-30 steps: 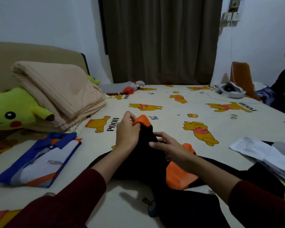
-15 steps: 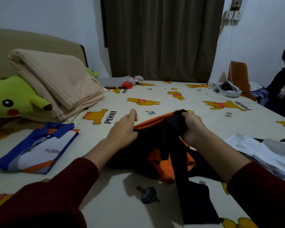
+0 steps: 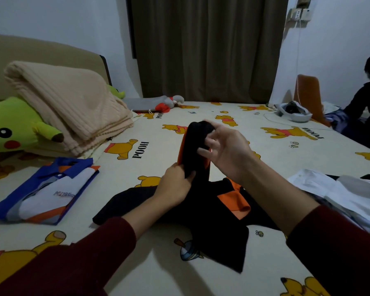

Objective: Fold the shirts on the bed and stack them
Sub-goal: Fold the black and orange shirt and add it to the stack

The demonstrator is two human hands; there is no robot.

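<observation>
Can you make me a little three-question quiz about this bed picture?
1. True or false: both hands hold the black-and-orange fabric shirt.
2. Which lies beside the left hand? A) a folded blue-and-white polo shirt B) a red towel
3. Fill in: the yellow plush toy lies partly under a folded ___ blanket.

Key: 1 true, the right hand holds it higher up. 2 A. 3 beige.
</observation>
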